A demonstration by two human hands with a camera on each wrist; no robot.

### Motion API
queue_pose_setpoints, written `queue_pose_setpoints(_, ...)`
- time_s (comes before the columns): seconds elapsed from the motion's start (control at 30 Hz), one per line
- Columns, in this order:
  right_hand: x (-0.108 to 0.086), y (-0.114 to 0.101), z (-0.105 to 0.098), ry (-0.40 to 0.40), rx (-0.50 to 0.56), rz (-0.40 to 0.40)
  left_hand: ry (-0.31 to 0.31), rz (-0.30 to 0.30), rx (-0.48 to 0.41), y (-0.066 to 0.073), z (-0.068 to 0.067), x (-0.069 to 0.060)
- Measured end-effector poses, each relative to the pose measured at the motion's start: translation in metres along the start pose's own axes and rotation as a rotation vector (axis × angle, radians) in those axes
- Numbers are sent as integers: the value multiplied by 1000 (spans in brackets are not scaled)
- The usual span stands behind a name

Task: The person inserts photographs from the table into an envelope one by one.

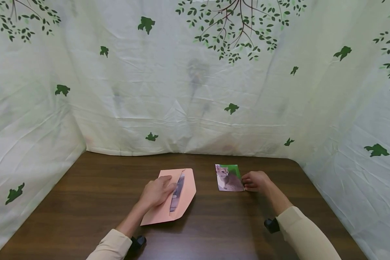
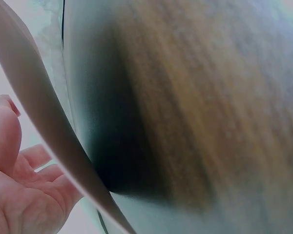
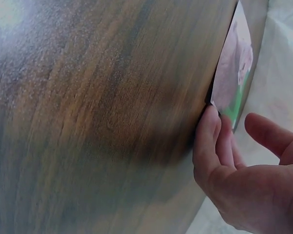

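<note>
A pink envelope [image 1: 186, 202] tilts above the table on the left. Through its long slit shows part of a picture [image 1: 177, 195]. My left hand [image 1: 157, 192] holds the envelope from its upper face, fingers at the slit. In the left wrist view the envelope's side [image 2: 53, 117] hides the fingertips of that hand [image 2: 29, 190]. To the right lies a photo [image 1: 227, 180] of a grey cat against green. My right hand [image 1: 255, 181] touches its right edge with the fingertips. The right wrist view shows the thumb [image 3: 268, 134] apart from the photo [image 3: 229, 73].
A dark brown wooden table [image 1: 221, 224] carries both things. White cloth [image 1: 182, 90] printed with leaves and branches hangs behind it and along both sides. A dark wrist device [image 1: 272, 225] sits below the right cuff, another device [image 1: 138, 242] below the left.
</note>
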State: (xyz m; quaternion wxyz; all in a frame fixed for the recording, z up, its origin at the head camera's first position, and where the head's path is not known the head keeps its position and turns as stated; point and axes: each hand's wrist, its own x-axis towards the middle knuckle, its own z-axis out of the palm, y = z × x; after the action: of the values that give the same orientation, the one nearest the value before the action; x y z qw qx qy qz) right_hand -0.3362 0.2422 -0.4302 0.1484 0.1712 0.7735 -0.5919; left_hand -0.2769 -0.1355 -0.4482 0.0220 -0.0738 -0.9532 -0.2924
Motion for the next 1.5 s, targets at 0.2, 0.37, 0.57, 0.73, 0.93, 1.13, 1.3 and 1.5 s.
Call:
queue_pose_setpoints(0.2,2,0,1,3,21,8,3,-2,-3,0,0,1)
queue_pose_setpoints(0.37,-1,-3,-1,-30,35,-4,5,-3,0,-1,1,2)
queue_pose_setpoints(0.57,0,-1,2,-12,32,4,6,-2,1,-1,0,2)
queue_pose_setpoints(0.73,3,-1,3,-2,38,14,-4,-17,4,0,0,2)
queue_pose_setpoints(0.93,6,0,3,-17,58,14,-11,-28,5,0,0,1)
queue_pose_setpoints(1.13,8,2,5,-40,68,3,-7,-21,6,0,1,1)
queue_pose_setpoints(1.3,7,2,7,-43,33,2,-10,-27,2,1,1,1)
queue_pose_setpoints(1.5,9,2,11,-37,-4,-10,-16,-38,-3,2,0,2)
